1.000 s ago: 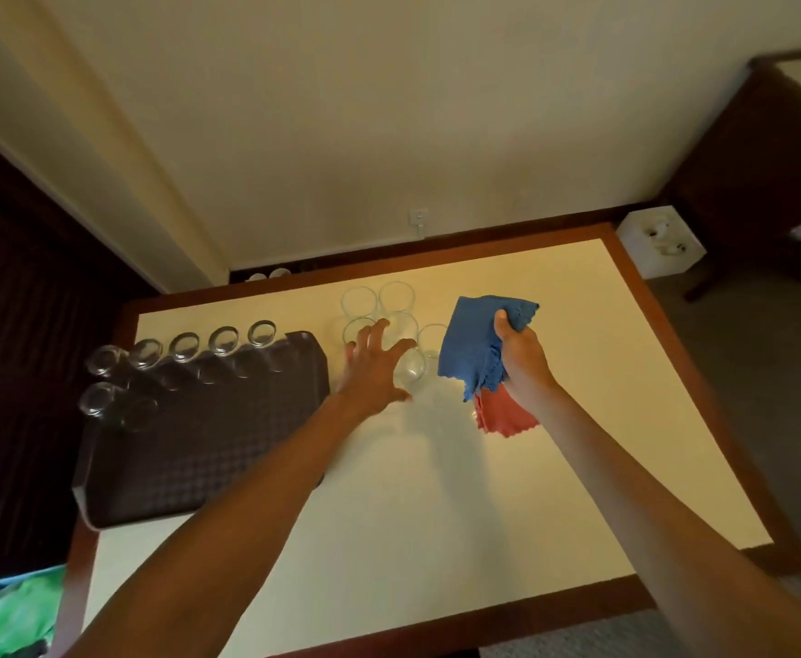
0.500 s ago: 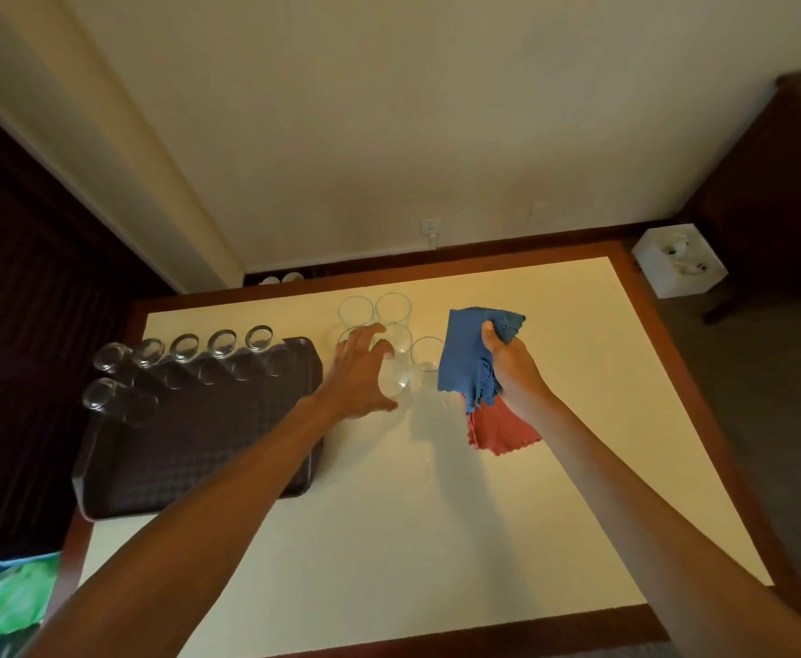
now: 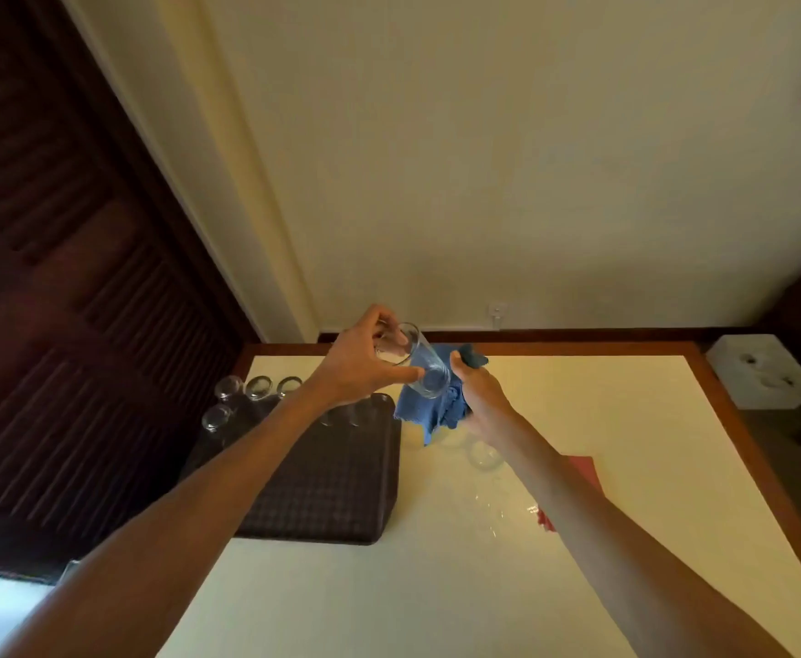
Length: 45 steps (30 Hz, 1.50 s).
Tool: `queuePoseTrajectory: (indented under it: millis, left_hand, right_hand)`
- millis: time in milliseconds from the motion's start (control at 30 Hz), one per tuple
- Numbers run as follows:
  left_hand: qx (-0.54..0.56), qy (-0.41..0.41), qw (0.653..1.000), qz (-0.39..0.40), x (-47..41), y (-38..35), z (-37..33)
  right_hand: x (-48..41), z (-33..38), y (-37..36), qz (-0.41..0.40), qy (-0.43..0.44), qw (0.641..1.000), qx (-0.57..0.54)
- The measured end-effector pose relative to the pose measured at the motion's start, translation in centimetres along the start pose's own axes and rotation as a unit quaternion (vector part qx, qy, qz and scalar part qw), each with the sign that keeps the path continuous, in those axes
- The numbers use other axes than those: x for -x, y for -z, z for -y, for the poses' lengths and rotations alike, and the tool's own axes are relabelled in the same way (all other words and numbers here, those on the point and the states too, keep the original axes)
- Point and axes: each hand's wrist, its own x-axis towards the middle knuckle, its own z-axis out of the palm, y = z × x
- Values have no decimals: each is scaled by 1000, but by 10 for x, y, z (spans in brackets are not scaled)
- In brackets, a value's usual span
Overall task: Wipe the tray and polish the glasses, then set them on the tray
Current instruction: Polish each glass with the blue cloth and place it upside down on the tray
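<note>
Holds a clear glass (image 3: 424, 372) tilted in the air above the tabletop (image 3: 626, 420), left grip (image 3: 355, 368) curled round it, thumb underneath. Clutches a bunched blue cloth (image 3: 424, 410) in the right grip (image 3: 479, 391), fingers pinched on the fabric, just beside the glass; cannot tell whether cloth and glass touch. Has a dark tray (image 3: 336, 477) lying at the left of the tabletop, a row of glasses (image 3: 258, 387) at its far edge. Shows more glasses (image 3: 484, 455) and a red cloth (image 3: 583, 467) by the right forearm.

Red cloth (image 3: 583, 470) mostly behind the right forearm; table glasses (image 3: 484, 455) blurred, partly hidden
</note>
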Motion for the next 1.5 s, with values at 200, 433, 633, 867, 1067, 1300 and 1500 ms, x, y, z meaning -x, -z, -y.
queuePoseTrajectory:
  millis: [200,433,633,867,1067,1300,1500]
  left_hand:
    - [-20,-27,999,-38,20,58,20]
    - [62,7,993,-104,25,144,54]
    - [341,67,934,-86,42,180,75]
    - [486,93,869,-31,74,179,83]
    - [545,111,831,3,91,194,89]
    - [602,146,785,4,96,207,96]
    - [595,126,793,30,103,198,81]
  right_hand:
    - [20,5,-69,17,34,999,-16]
    - [46,10,-129,-4,78,997,3]
    - [61,26,-195,3,208,968,142]
    - [102,17,-288,16,307,933,186]
    - [108,-28,-301,91,316,903,277]
    - [129,-53,-301,-6,460,809,366]
    - [120,-35,-294,-168,517,747,383]
